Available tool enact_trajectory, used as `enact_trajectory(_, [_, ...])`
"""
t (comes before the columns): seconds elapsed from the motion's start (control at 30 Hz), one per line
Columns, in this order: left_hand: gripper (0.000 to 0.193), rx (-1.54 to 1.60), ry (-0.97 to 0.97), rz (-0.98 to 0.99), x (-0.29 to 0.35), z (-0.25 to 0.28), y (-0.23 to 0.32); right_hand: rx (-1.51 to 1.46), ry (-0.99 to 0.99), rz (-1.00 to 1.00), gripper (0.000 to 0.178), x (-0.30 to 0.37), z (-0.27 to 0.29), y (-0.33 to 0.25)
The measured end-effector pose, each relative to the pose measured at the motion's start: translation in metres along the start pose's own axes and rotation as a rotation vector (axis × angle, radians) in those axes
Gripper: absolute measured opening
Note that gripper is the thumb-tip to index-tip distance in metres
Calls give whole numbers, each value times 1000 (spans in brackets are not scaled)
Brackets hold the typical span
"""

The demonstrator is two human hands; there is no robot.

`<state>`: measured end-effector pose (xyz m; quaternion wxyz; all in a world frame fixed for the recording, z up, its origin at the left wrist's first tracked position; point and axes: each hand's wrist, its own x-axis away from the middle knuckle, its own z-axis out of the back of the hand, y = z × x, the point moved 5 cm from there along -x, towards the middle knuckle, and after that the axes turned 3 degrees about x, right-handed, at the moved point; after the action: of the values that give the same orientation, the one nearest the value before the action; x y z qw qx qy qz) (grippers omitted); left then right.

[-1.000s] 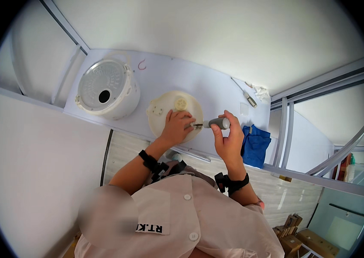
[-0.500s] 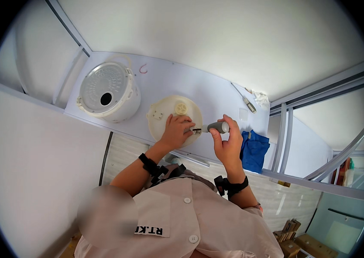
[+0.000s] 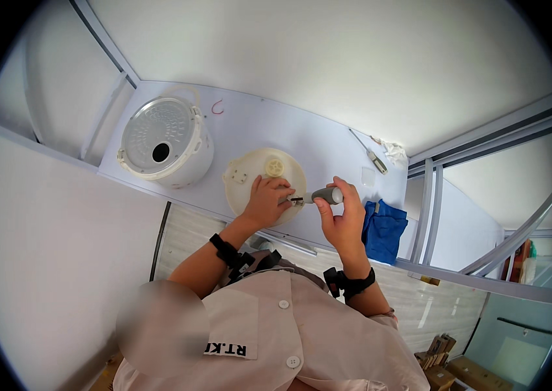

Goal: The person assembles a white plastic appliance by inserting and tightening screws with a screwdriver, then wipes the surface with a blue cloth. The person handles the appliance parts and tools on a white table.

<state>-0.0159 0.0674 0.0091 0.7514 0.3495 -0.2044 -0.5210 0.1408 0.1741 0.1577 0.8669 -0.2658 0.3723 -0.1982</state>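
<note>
Head view: left hand [image 3: 265, 202] is over a round cream plastic disc [image 3: 242, 195] lying on the pale lavender worktop [image 3: 315, 137]. Its fingers are bent, tips at a small silver-and-black part [image 3: 297, 201] by the disc's right edge; they cover part of it, so can't tell if they grip it. Right hand [image 3: 346, 221] has thumb and fingers pinching the grey handle of a screwdriver [image 3: 325, 196], held roughly level, working end pointing left at that small part. Can't resolve tip contact.

Also on the disc: round cream spoked plastic wheel [image 3: 275, 167] beyond the left fingers, small off-white plate with holes [image 3: 239, 176] to the left.

Worktop, left end: white cylindrical housing with a silver metal top [image 3: 162, 140], round dark hole in it. Thin red wire [image 3: 217, 107] just beside it. Right end: second screwdriver [image 3: 376, 162], clear square piece [image 3: 368, 176], crumpled white material [image 3: 394, 152], folded blue cloth [image 3: 384, 231] near the right hand.
</note>
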Motion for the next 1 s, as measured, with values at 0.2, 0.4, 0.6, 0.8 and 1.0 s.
enact_trajectory(0.2, [36, -4, 4, -3, 0, 1, 0, 24, 27, 56, 51, -2, 1, -2])
enact_trajectory(0.4, [36, 2, 7, -4, 0, 1, 0, 20, 13, 58, 50, -6, 3, -3])
enact_trajectory(0.6, [36, 14, 7, -2, 1, 2, 2, 0, 14, 44, 50, -8, 3, -2])
enact_trajectory(0.8, [36, 13, -3, 8, 0, 2, 2, 13, 10, 62, 50, -10, 2, -3])
enact_trajectory(1.0, [36, 18, -3, 18, 0, 3, 2, 5, 15, 64, 50, -8, 2, -2])
